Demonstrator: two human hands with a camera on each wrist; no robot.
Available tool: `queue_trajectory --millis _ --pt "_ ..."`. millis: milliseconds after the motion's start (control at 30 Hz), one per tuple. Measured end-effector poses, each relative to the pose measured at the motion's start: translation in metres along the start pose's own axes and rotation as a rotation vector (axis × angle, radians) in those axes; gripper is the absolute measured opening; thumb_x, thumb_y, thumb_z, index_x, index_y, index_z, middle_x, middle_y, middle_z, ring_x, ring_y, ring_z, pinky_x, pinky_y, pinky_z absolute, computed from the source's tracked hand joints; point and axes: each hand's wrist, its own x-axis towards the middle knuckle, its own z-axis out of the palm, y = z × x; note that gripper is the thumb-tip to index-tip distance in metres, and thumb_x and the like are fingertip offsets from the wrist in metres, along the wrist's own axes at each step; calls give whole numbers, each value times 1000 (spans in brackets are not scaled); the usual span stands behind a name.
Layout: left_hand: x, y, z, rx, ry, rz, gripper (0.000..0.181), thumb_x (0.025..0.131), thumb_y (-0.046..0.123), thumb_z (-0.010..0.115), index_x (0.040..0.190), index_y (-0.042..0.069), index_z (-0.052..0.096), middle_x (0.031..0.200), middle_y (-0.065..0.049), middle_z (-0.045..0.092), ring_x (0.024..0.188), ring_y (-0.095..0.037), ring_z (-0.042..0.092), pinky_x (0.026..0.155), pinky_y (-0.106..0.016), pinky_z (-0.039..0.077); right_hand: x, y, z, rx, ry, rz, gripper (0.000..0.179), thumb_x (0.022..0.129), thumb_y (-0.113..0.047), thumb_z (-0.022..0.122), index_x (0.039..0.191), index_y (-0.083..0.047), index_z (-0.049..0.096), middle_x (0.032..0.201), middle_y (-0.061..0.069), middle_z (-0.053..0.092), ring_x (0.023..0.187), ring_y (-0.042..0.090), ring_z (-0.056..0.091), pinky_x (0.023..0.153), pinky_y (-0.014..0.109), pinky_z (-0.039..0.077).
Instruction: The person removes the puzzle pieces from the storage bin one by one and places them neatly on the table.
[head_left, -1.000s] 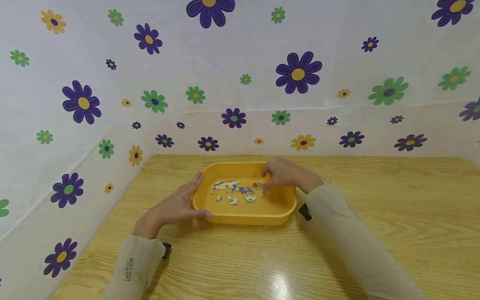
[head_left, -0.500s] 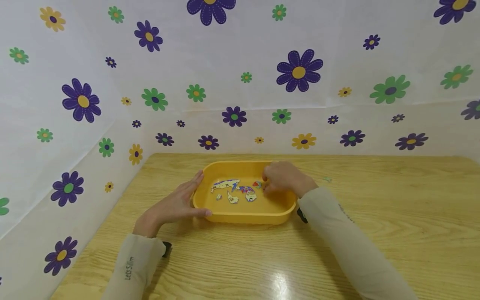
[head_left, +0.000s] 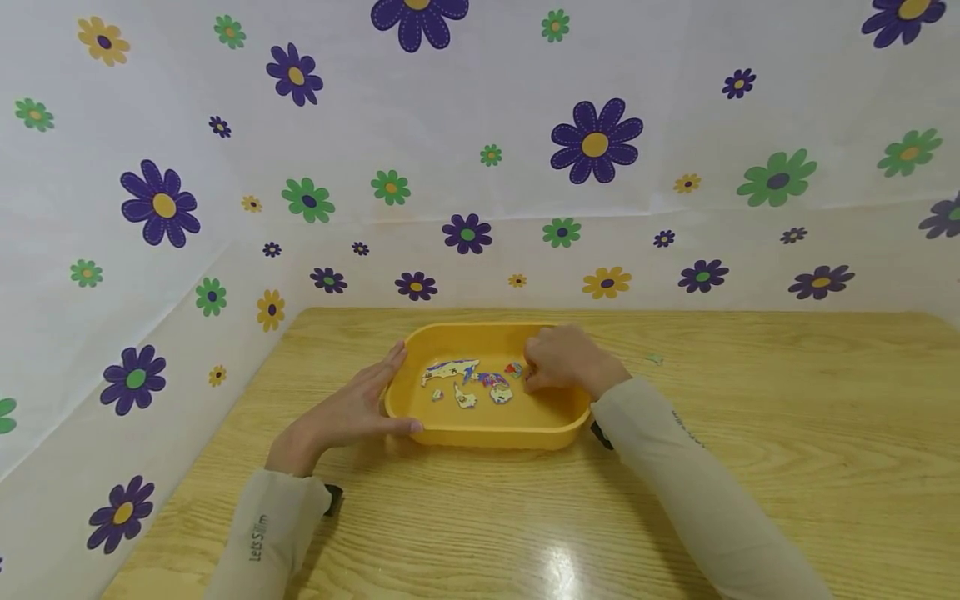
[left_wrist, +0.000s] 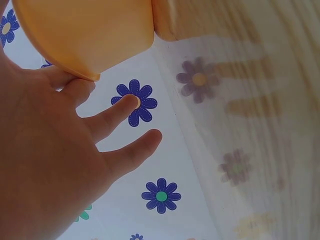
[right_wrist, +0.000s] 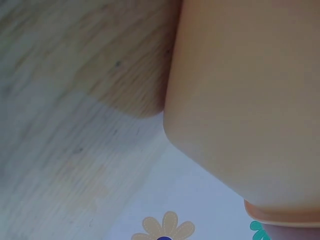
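Note:
A yellow plastic basin (head_left: 480,437) stands on the wooden table, with several flat, irregular cut pieces on its floor. A long cream piece with a blue edge (head_left: 450,371) lies toward the left, and a red-and-blue piece (head_left: 513,369) lies nearest the right hand. My left hand (head_left: 348,410) is spread at the basin's left end, thumb on the front rim and fingers against the left rim. Two of its fingers extend free in the left wrist view. Reaching over the right end, my right hand (head_left: 564,362) has curled fingers down inside; its fingertips, and anything between them, are hidden.
The wooden table (head_left: 787,417) extends right and toward me. A small pale green scrap (head_left: 655,359) lies on it, right of the basin. Behind and to the left hangs a white flower-printed sheet (head_left: 675,108).
My right hand has lowered deeper into the basin and its fingers have drawn together, covering a small purple piece seen earlier by its fingertips. The left hand and the other pieces stay put.

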Motion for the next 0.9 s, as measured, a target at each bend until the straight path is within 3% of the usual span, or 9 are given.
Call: queue_trajectory --millis 400,667,900 --pt "0 0 0 -11 8 5 118 82 64 75 162 4 13 170 -12 4 152 -42 11 119 -64 15 0 0 0 28 8 -6 20 88 -27 72 73 -15 65 68 -5 55 62 12 49 55 25 42" --pt "-1 2 1 -16 4 0 117 82 63 75 162 4 14 170 -12 4 153 -42 11 118 -64 15 -2 5 -7 220 0 9 23 88 -29 76 94 -8 75 87 0 68 78 19 56 74 33 52" --pt "-1 3 0 -12 10 0 118 81 63 75 162 4 14 169 -12 5 152 -43 11 118 -65 16 -8 11 -18 282 68 -7 24 88 -29 78 97 -6 76 83 1 65 77 19 53 73 33 49"
